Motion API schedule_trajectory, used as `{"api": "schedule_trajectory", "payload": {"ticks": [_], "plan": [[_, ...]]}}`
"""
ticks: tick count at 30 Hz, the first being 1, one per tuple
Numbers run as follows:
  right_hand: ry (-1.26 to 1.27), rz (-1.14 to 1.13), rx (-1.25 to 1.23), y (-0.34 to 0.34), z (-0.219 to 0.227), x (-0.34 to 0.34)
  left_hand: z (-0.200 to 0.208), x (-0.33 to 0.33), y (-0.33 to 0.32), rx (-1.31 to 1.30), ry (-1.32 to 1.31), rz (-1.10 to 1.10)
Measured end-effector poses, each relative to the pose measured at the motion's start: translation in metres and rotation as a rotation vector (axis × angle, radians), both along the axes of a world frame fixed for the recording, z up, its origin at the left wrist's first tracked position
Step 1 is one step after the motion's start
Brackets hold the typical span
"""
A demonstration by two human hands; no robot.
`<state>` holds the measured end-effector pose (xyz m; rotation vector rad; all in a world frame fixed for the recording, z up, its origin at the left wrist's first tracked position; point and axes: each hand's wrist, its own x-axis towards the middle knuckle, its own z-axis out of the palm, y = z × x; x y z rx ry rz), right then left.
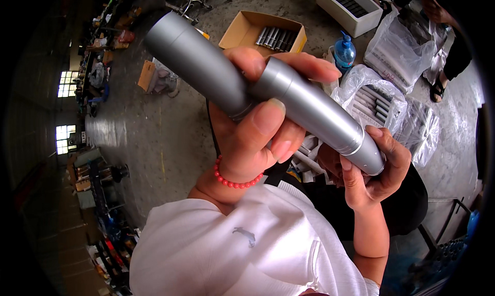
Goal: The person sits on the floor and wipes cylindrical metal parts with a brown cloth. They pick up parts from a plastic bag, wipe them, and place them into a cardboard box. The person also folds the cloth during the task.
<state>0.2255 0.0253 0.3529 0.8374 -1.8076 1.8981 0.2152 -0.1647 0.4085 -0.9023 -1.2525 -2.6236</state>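
Two smooth grey metal cylinders are held up close before me. The left cylinder (193, 59) tilts from upper left down into my left hand (252, 131), which wears a red bead bracelet (238, 184). That hand is closed, its fingers wrapped between the cylinders and its thumb pressed near the upper end of the right cylinder (314, 110). This second cylinder slopes down to the right, with a bright ring near its narrower lower end. Around that end my right hand (367, 193) is closed, fingers on one side and thumb on the other. The cylinders overlap at my left hand; whether they touch is hidden.
Beyond my hands stand a cardboard box (238, 30) of metal tubes, a white bin (356, 27) and a blue bottle (344, 53). At right are a plastic-lined container of tubes (371, 102) and a bagged stack (394, 53). Another person's hand (435, 8) shows at upper right.
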Motion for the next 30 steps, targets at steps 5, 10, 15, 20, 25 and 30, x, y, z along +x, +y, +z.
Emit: {"api": "schedule_trajectory", "payload": {"ticks": [5, 10, 15, 20, 25, 30], "plan": [[-0.378, 0.266, -0.268, -0.001, 0.006, 0.002, 0.000, -0.003, 0.001, -0.034, 0.048, -0.006], [-0.618, 0.370, -0.195, 0.008, 0.010, 0.003, 0.003, 0.003, 0.004, -0.089, 0.009, 0.078], [-0.182, 0.170, -0.163, -0.003, 0.007, -0.007, 0.001, 0.005, 0.005, -0.066, -0.054, 0.089], [-0.236, 0.144, -0.237, -0.005, 0.007, -0.007, 0.001, 0.002, 0.007, -0.052, -0.046, 0.057], [-0.566, 0.329, -0.370, 0.003, 0.012, -0.002, -0.001, 0.001, 0.008, -0.052, -0.035, 0.045], [-0.325, 0.211, -0.203, 0.003, 0.011, -0.007, 0.001, 0.006, 0.017, 0.035, -0.206, 0.200]]}}
